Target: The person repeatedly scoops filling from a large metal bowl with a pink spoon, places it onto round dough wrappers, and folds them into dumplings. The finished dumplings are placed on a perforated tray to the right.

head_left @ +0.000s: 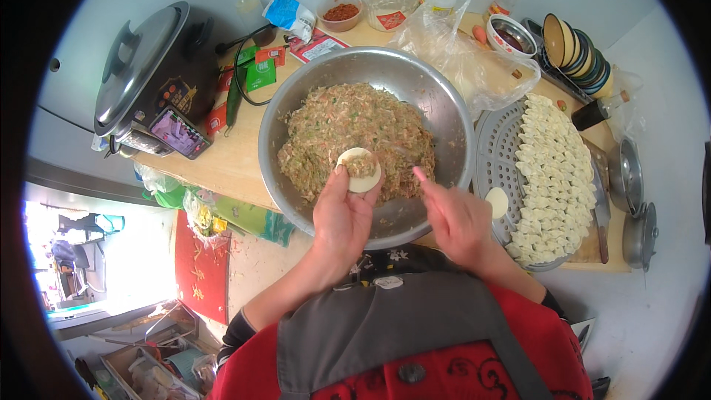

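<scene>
Over a large steel bowl [366, 239], my left hand [345, 214] holds a round dough wrapper [364, 183] with a small mound of minced filling on it. More of the filling [355, 114] is heaped in the bowl. My right hand [458, 216] grips the pink handle of a utensil [420, 173]; its far end is hard to make out against the filling. Right of the bowl, a perforated metal tray [489, 147] carries tight rows of folded dumplings [555, 183]. A single flat wrapper [497, 202] lies on the tray beside my right hand.
A lidded electric cooker [166, 72] and a lit phone [179, 132] stand left. Behind the bowl are a yellow-lidded jar [390, 0], a tub of red paste [340, 13] and a plastic bag [444, 61]. Stacked bowls [577, 58], a dark bottle [597, 113] and a knife [601, 205] are right.
</scene>
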A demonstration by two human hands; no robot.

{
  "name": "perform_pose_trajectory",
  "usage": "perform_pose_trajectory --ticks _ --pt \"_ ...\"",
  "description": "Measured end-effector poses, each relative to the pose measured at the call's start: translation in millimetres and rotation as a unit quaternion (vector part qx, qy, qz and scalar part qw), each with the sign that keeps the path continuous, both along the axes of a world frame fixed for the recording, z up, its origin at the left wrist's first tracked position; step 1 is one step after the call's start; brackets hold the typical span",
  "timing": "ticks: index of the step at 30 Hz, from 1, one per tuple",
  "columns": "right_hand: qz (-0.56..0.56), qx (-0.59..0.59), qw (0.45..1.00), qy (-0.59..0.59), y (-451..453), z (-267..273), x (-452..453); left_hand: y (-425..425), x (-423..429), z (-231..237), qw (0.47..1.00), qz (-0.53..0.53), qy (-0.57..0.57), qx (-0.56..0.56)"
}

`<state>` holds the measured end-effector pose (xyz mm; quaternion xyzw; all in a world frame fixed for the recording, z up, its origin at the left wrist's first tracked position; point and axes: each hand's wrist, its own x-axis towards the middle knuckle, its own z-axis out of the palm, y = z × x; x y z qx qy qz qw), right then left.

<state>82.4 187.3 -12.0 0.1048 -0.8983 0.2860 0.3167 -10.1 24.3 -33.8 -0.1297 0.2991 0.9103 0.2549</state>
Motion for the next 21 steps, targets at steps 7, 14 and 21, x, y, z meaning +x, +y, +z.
perform_pose_trajectory --ticks 7,14,21 --pt "-0.064 -0.06 0.996 0.013 12.9 -4.5 -0.6 -4.9 -0.8 4.7 0.999 0.004 -0.019 0.025" --pt "-0.04 -0.007 0.999 -0.003 14.4 -7.9 4.4 -9.6 -1.2 5.5 0.999 -0.011 -0.008 0.041" --pt "0.025 0.006 0.999 0.048 -9.1 0.4 9.3 -5.8 -0.9 -0.5 0.998 0.022 -0.012 0.053"
